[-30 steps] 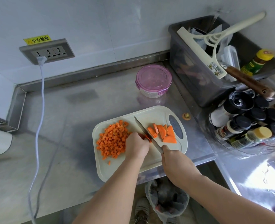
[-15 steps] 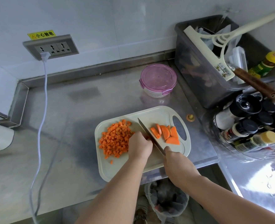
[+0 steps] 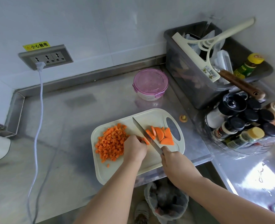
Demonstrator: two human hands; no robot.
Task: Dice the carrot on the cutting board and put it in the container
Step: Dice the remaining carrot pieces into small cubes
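A steel table [image 3: 69, 126] is carrying the whole arrangement, with a grey bin [image 3: 190, 88] of utensils standing at its far right, against the wall. A pale cutting board [image 3: 111, 173] is lying at the near edge of the table, its handle hole pointing right. A round container [image 3: 150, 83] with a pink lid is standing beyond the board, apart from it. A heap of diced carrot [image 3: 111, 143] is covering the board's left half. The left hand [image 3: 134, 148] is resting knuckles-up at mid-board beside the heap, its fingers curling down onto a small carrot piece [image 3: 145, 140] and pinning it just left of the blade. The right hand [image 3: 172, 160] is holding the knife [image 3: 144, 134], fingers wrapping fully round the handle, the blade running diagonally toward the board's far edge. Half-moon carrot slices [image 3: 163, 135] are lying right of the blade, beside the handle hole.
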